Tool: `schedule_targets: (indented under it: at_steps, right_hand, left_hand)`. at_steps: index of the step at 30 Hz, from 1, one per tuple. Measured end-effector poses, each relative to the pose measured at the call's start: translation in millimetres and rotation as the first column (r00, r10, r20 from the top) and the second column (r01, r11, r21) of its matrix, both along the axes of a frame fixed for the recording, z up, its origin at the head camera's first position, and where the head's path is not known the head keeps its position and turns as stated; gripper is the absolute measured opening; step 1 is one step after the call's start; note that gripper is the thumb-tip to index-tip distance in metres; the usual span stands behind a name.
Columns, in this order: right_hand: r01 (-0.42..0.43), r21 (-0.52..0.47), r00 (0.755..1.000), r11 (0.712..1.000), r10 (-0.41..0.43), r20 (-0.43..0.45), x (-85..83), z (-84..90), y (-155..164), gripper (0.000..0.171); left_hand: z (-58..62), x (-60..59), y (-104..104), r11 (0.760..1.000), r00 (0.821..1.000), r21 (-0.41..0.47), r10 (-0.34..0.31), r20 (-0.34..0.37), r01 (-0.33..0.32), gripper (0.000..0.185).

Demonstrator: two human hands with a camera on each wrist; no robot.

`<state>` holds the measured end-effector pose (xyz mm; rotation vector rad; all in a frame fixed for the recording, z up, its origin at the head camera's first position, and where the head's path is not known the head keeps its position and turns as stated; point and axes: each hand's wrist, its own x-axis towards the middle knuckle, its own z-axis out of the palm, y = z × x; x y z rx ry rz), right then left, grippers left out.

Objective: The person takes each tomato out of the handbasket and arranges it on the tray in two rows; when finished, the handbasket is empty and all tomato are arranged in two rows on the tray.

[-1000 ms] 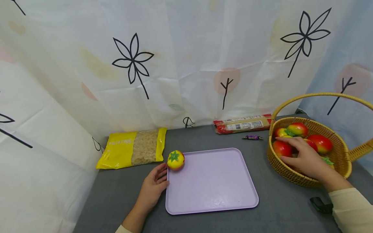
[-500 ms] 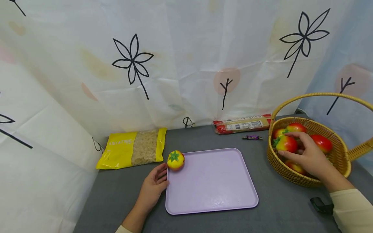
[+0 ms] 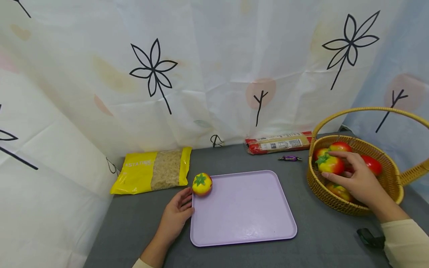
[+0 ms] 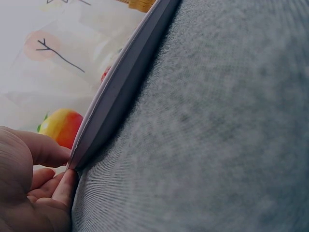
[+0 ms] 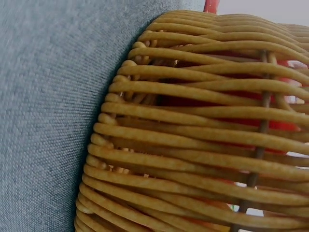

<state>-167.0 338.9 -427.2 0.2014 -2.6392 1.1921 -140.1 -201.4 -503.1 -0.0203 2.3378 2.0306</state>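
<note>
In the head view my left hand (image 3: 175, 217) holds the left edge of a lilac tray (image 3: 244, 208). The left wrist view shows its fingertips pinching the tray's rim. On the tray's back left corner sits a yellow and red toy tomato (image 3: 202, 184) with a green star-shaped calyx. My right hand (image 3: 360, 180) reaches inside a wicker basket (image 3: 320, 191). Between thumb and fingers it grips another toy tomato (image 3: 331, 165), calyx turned to the left. Several similar ones lie around it, partly hidden by the hand. Only the basket's woven side (image 5: 193, 130) fills the right wrist view.
A yellow bag (image 3: 151, 171) of dry food lies back left. Behind the tray are a red-ended noodle pack (image 3: 279, 143) and a purple wrapped candy (image 3: 290, 158). The basket's tall handle (image 3: 368, 108) arches overhead. A black object (image 3: 368, 238) lies by my right sleeve.
My right hand has taken hold of a tomato in the basket and turned it so its calyx shows, shifting it slightly right. The left hand and tray have stayed put.
</note>
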Motion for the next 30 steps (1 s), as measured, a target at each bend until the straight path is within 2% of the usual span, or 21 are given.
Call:
schedule_targets:
  at_steps: [11, 17, 23, 30]
  right_hand:
    - [-0.006, -0.046, 1.000, 0.999, 0.006, -0.010, 2.1, 1.6, -2, 0.072]
    - [-0.036, -0.018, 0.998, 0.999, 0.035, -0.042, 4.1, 7.7, -5, 0.060]
    - [-0.068, -0.036, 0.997, 0.997, 0.067, -0.042, 6.8, 13.7, -14, 0.056]
    - [-0.162, -0.077, 0.984, 0.984, 0.155, -0.085, 10.2, 17.7, -29, 0.048]
  left_hand:
    - [1.3, 0.8, 1, 1.000, 1.000, -0.007, 0.001, 0.001, -0.001, 0.069]
    - [2.7, 0.8, 1, 1.000, 1.000, -0.010, 0.002, 0.008, -0.002, 0.069]
    - [2.7, 0.0, 0, 1.000, 1.000, 0.000, 0.001, 0.000, -0.001, 0.069]
    - [-0.2, -0.4, 0, 1.000, 1.000, -0.005, -0.007, -0.009, 0.007, 0.068]
